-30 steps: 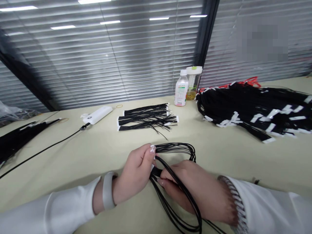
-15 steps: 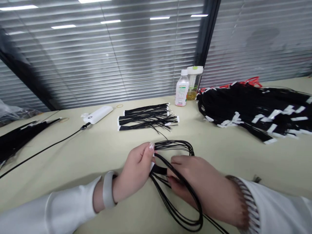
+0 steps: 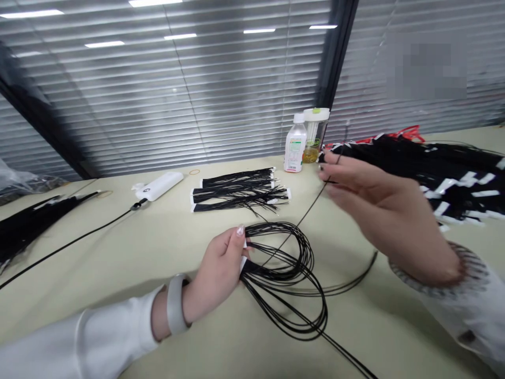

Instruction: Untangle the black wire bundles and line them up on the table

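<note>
Black wires (image 3: 284, 263) are looped up in a loose coil on the pale surface (image 3: 130, 247), right in front of the person. Left hand (image 3: 221, 268) has the gathered end of the loop pinched between thumb and fingers, just where a bit of white tape or label sits, so that end is held tight against the surface. Right hand (image 3: 379, 210) is lifted well above the surface with one single strand (image 3: 311, 205) pinched at its fingertips; that strand runs down taut from the fingers into the coil. The rest of that hand's fingers look relaxed and half spread.

Progress-wise, I'd say this bundle is mid-way: the coil has a couple of turns laid, but it's still messy, with loose tails trailing off toward the near edge and another curve of wire lying out to the right. Nothing ties or bands it that I can see.

Judging from the rest of the surface, a small batch looks finished: a few flat, straight bundles (image 3: 236, 192) with white-taped ends sit side by side just past the coil. The big heap (image 3: 426, 163) of black wires with white tags on the right looks like the pile still to go through, and it's way bigger than the done stack. Another dark bunch (image 3: 27, 223) lies off to the left.

Also around: a white power bank (image 3: 158, 186) with its cable, a bottle (image 3: 294, 145) and a clear cup (image 3: 314, 131) near the blinds.
</note>
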`<state>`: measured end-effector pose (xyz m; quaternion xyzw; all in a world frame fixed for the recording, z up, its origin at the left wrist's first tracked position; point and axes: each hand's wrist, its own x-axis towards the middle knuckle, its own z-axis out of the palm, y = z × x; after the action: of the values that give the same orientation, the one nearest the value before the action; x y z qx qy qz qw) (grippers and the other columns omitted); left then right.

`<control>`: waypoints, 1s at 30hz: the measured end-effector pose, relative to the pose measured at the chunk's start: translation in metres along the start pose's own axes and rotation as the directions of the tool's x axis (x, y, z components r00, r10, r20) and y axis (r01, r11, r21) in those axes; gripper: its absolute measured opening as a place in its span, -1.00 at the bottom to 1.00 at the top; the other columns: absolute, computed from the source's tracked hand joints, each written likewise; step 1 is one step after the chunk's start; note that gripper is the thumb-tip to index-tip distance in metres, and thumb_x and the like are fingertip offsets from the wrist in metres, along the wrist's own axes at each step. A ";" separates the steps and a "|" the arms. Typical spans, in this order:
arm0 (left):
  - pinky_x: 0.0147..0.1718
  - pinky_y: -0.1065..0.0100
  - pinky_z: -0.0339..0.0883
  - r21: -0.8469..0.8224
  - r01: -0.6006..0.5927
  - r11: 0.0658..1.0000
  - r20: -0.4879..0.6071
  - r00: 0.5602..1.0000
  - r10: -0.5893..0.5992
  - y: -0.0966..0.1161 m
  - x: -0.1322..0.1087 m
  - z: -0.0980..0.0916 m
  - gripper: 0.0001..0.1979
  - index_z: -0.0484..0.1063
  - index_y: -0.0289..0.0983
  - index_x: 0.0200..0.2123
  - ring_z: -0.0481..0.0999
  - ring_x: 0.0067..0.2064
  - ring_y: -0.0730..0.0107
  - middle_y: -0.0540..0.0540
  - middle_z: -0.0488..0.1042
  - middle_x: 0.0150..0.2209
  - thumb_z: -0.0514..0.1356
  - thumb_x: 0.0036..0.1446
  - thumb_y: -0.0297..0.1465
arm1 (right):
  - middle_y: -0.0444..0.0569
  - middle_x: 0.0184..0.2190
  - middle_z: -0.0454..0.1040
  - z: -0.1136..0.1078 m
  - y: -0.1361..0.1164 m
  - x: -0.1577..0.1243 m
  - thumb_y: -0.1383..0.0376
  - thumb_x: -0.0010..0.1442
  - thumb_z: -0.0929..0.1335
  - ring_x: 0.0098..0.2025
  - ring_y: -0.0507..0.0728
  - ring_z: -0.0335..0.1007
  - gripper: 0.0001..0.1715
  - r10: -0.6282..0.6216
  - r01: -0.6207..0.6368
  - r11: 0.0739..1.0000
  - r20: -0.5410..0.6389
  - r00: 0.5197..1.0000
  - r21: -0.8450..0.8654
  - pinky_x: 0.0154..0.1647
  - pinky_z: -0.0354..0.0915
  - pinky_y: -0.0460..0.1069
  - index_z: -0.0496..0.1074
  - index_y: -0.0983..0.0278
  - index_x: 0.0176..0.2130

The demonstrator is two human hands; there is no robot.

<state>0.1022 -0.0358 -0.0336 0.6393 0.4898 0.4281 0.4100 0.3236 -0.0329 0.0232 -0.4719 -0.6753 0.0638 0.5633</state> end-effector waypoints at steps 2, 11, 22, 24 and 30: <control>-0.68 0.45 0.08 0.007 -0.007 1.000 -0.002 1.000 0.007 0.001 0.000 0.000 -0.52 0.22 -0.27 -0.54 0.16 -0.65 0.53 0.08 0.22 -0.64 -0.10 0.19 -0.02 | -0.04 -0.10 0.49 0.001 -0.005 -0.004 0.31 0.16 0.33 -0.08 0.09 0.42 -0.80 0.121 -0.106 0.952 -0.036 0.992 0.286 -0.06 0.34 0.05 0.48 0.21 -0.17; -0.58 0.43 0.12 -0.045 0.005 0.999 0.028 1.000 -0.003 -0.002 0.000 0.000 -0.52 0.20 -0.27 -0.55 0.18 -0.58 0.52 0.05 0.24 -0.61 -0.10 0.20 -0.03 | -0.21 -0.58 0.43 0.030 -0.019 -0.035 0.37 0.16 0.30 -0.53 -0.04 0.35 -0.88 0.113 -0.181 0.981 0.549 0.828 0.071 -0.49 0.24 -0.14 0.44 0.26 -0.38; -0.56 0.45 0.10 0.003 -0.111 0.994 0.155 0.982 0.110 0.000 -0.005 -0.002 -0.59 0.13 -0.25 -0.57 0.12 -0.56 0.53 0.08 0.15 -0.60 -0.14 0.27 -0.18 | -0.17 -0.55 0.45 0.035 -0.017 -0.043 0.40 0.14 0.32 -0.49 -0.05 0.32 -0.83 -0.103 0.131 0.991 0.471 0.876 -0.027 -0.44 0.15 -0.15 0.42 0.31 -0.48; -0.55 0.45 0.11 0.017 -0.141 0.990 0.183 0.974 0.135 0.000 -0.005 -0.002 -0.60 0.13 -0.25 -0.57 0.13 -0.55 0.52 0.08 0.15 -0.60 -0.15 0.27 -0.20 | -0.16 -0.55 0.44 0.036 -0.017 -0.044 0.40 0.15 0.31 -0.49 -0.05 0.32 -0.81 -0.129 0.156 0.988 0.471 0.873 -0.020 -0.45 0.14 -0.14 0.42 0.31 -0.48; -0.52 0.44 0.13 0.037 -0.173 0.984 0.199 0.967 0.162 0.002 -0.006 -0.002 -0.61 0.11 -0.24 -0.57 0.15 -0.53 0.51 0.07 0.16 -0.59 -0.16 0.28 -0.24 | -0.14 -0.54 0.42 0.034 -0.016 -0.045 0.39 0.19 0.28 -0.49 -0.04 0.29 -0.80 -0.187 0.224 0.974 0.517 0.836 -0.011 -0.45 0.13 -0.13 0.43 0.31 -0.44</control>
<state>0.1000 -0.0414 -0.0317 0.7281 0.4030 0.3831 0.4009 0.2834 -0.0582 -0.0104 -0.3822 -0.8491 0.1022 0.3499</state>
